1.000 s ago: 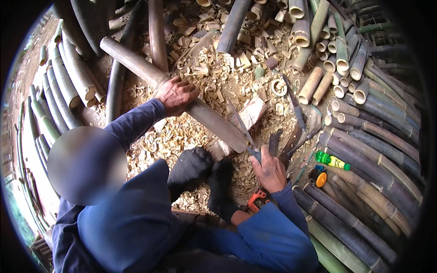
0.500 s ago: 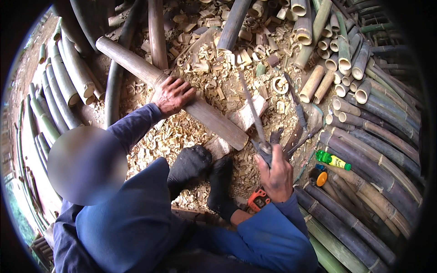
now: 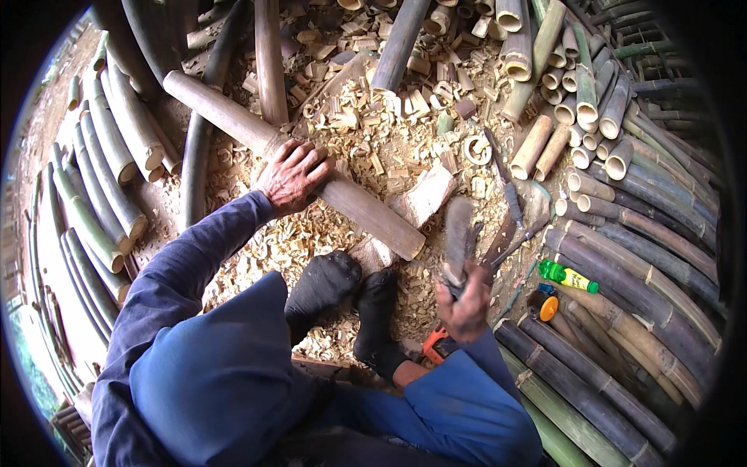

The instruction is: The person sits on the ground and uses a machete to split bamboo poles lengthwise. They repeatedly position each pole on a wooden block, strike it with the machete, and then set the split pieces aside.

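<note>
My left hand (image 3: pixel 296 177) is wrapped over a thick brown bamboo pole (image 3: pixel 373 214), near a joint in it. The pole slants from the upper left down to the middle, and its lower end rests on a pale wooden block (image 3: pixel 426 191). In my right hand (image 3: pixel 464 307) is the handle of a machete, its broad blade (image 3: pixel 458 229) turned flat and seen foreshortened. The blade is to the right of the pole's lower end, apart from it in the picture. Both hand and blade are a little blurred.
Wood chips (image 3: pixel 272 249) cover the ground around my dark-covered feet (image 3: pixel 325 284). Cut bamboo poles (image 3: pixel 622 265) are stacked at right, others (image 3: pixel 101 171) at left. A green bottle (image 3: pixel 568 275), an orange cap (image 3: pixel 548 308), an orange tool (image 3: pixel 433 344) and a second blade (image 3: pixel 498 156) lie to the right.
The machete has tilted in my right hand: its blade, earlier long and nearly edge-on, now looks short and broad. My left hand and the bamboo pole have barely moved.
</note>
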Available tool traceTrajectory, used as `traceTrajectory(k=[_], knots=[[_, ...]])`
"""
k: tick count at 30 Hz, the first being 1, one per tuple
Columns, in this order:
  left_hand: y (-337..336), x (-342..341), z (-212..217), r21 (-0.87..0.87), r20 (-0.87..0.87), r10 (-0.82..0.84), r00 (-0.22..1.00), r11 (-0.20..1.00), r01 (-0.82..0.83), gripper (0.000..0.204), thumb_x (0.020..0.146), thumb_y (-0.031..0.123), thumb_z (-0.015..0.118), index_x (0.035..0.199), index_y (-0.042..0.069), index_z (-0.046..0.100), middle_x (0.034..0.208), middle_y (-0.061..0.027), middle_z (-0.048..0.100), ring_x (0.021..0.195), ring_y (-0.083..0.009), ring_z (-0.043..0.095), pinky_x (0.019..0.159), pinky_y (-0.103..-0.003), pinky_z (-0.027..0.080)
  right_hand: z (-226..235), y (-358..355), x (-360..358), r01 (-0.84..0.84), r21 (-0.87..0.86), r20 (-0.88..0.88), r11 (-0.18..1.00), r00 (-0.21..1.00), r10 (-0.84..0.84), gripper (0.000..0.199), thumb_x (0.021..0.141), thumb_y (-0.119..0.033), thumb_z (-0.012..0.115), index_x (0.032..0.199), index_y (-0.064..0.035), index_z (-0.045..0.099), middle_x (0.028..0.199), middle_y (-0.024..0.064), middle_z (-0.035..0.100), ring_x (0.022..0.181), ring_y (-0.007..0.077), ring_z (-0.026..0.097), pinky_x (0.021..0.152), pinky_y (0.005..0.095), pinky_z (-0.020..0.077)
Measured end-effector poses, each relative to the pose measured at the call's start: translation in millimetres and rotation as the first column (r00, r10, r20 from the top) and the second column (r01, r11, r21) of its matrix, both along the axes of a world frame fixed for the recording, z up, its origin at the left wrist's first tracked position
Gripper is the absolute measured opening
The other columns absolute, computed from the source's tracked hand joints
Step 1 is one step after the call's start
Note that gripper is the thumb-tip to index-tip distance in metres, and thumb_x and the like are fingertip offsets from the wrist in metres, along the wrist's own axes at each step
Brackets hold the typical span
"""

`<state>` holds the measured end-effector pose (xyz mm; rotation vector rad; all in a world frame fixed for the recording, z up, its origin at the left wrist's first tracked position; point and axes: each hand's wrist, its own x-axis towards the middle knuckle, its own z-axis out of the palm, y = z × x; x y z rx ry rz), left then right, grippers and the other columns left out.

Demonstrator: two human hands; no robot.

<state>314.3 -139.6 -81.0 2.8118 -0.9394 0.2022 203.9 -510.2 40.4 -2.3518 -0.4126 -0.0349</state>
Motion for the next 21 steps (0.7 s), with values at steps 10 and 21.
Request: traceTrajectory(k=[10,21], knots=[[-11.4,34.2,25.5,0.168,-0.264,-0.018,0.964,0.984,0.065,0.051,0.067,0.019,0.082,0.111,0.007,0.058,0.105,-0.0128,0.064,0.104,-0.033,0.067,0.09,-0.047,0.053,58.1,16.5,14.7,0.037,-0.178,-0.236,0.983,0.969,-0.079,0.03,0.099,-0.021,0.069,0.114,-0.0014,0.052,0.091,0.027,0.07,0.078,0.0433,0.073,0.064,0.0487,0.057],[-14.6,35.9,14.5,0.081,-0.287,-0.059,0.956,0.993,0.086,0.022,0.075,0.016,0.075,0.094,0.012,0.065,0.091,-0.0071,0.07,0.092,-0.0296,0.072,0.088,-0.047,0.054,44.3,19.4,14.7,0.059,-0.377,-0.343,0.924,0.918,-0.198,0.035,0.099,-0.026,0.068,0.119,-0.0043,0.049,0.085,0.0269,0.071,0.078,0.0485,0.071,0.068,0.0543,0.057]])
